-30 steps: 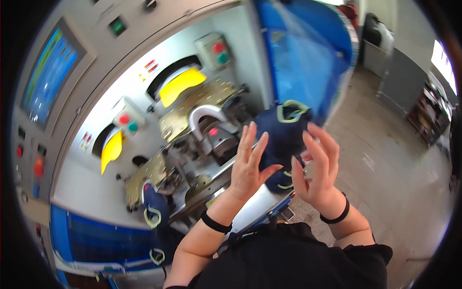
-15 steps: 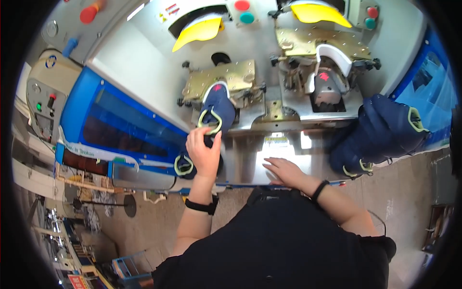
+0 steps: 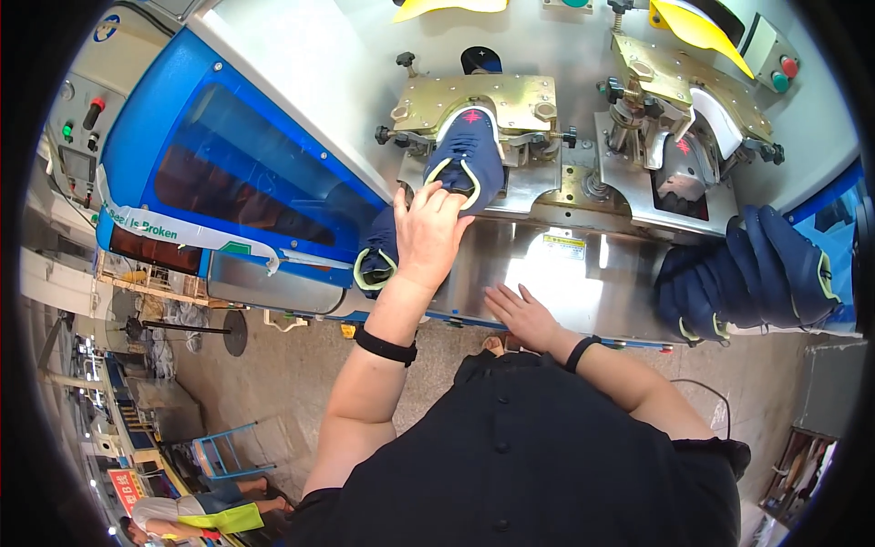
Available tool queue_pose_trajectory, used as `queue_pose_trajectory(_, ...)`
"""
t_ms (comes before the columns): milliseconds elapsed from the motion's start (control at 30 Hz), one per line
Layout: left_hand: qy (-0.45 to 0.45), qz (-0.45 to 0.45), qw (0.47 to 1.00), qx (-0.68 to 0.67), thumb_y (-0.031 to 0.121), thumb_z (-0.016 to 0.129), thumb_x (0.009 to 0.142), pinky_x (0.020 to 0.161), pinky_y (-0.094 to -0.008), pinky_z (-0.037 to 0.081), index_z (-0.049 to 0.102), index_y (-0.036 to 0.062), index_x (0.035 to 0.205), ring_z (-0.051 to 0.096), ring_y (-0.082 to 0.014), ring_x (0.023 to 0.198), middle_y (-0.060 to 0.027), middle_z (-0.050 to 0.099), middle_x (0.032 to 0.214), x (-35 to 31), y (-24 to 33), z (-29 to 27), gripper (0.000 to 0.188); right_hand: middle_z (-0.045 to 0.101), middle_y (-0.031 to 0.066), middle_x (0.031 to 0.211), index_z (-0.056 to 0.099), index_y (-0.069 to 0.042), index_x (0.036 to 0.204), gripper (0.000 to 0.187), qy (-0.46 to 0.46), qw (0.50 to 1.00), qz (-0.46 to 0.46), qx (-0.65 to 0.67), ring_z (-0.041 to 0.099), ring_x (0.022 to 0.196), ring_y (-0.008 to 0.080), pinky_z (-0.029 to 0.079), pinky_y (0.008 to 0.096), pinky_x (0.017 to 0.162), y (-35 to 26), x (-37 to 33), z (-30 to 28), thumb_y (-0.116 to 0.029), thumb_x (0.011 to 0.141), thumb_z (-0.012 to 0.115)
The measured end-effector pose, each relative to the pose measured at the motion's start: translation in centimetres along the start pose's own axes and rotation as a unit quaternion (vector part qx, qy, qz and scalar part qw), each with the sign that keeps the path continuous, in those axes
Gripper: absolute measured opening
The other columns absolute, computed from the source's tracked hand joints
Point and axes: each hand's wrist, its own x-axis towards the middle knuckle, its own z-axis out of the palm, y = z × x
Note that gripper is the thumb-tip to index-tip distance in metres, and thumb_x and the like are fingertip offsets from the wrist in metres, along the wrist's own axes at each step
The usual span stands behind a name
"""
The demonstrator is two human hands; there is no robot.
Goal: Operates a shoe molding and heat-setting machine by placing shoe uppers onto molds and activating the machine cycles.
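Observation:
A navy shoe upper (image 3: 474, 164) with a lime-edged collar lies toe-first at the left station, its toe against the brass-coloured clamp plate (image 3: 474, 98). A red light mark falls on its white-edged toe. My left hand (image 3: 427, 235) is at the heel end of this upper, fingers bent over its collar; the fingertips are partly hidden. Another navy upper (image 3: 375, 264) lies just left of that hand. My right hand (image 3: 527, 319) rests with fingers spread on the shiny metal ledge (image 3: 474, 264), holding nothing.
Several navy uppers (image 3: 752, 273) are stacked at the ledge's right end. The right station has a metal toe form (image 3: 682, 175) inside a white curved pad (image 3: 715, 123). Yellow guards (image 3: 700, 35) hang above. A blue-framed window (image 3: 246, 173) stands at left. A person (image 3: 200, 515) is at lower left.
The view has shifted, and the machine appears farther right at the left station. My left hand has moved forward over the upper's collar. My right hand stays on the ledge.

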Motion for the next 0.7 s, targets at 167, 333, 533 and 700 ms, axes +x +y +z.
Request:
queue_pose_trajectory(167,-0.004,0.005,1.000,-0.004,0.019,0.080,0.073,0.097,-0.0500,0.038,0.066,0.0117,0.098,0.058,-0.0242,0.108,-0.0030,0.066,0.097,0.7,0.4,-1.3,0.029,0.034,0.0100,0.156,0.039,-0.006,0.145,0.080,-0.018,1.000,0.010,0.007,0.031,0.145,0.0270,0.031,0.0483,0.115,-0.2,0.1,-0.7,-0.025,0.076,0.074)
queue_pose_trajectory(333,-0.020,-0.002,1.000,-0.022,0.021,0.078,0.074,0.083,-0.0426,0.042,0.066,0.0094,0.096,0.058,-0.0276,0.097,-0.0054,0.066,0.093,-1.5,0.9,-6.9,0.028,0.034,0.0082,0.156,0.039,-0.007,0.146,0.081,-0.042,0.998,0.011,0.048,0.031,0.145,0.0275,0.028,0.0479,0.117,0.2,0.0,-1.2,-0.036,0.079,0.073)
queue_pose_trajectory(533,-0.098,-0.107,0.989,0.014,0.016,0.079,0.071,0.083,-0.0424,0.043,0.066,0.0071,0.096,0.062,-0.0289,0.092,-0.0076,0.067,0.092,-8.0,-2.1,-15.2,0.029,0.050,0.0133,0.144,0.051,-0.007,0.137,0.062,0.014,0.973,0.086,0.212,0.042,0.137,0.0305,0.030,0.0496,0.115,0.8,1.0,-0.3,-0.041,0.087,0.065)
queue_pose_trajectory(700,-0.137,-0.120,0.983,-0.011,0.015,0.081,0.070,0.086,-0.0422,0.044,0.067,0.0063,0.101,0.064,-0.0301,0.098,-0.0099,0.070,0.101,-10.0,-4.8,-10.9,0.035,0.062,0.0155,0.121,0.052,-0.002,0.135,0.057,0.060,0.876,0.190,0.440,0.065,0.103,0.0308,0.054,0.0412,0.084,1.2,7.6,1.1,-0.041,0.094,0.059)
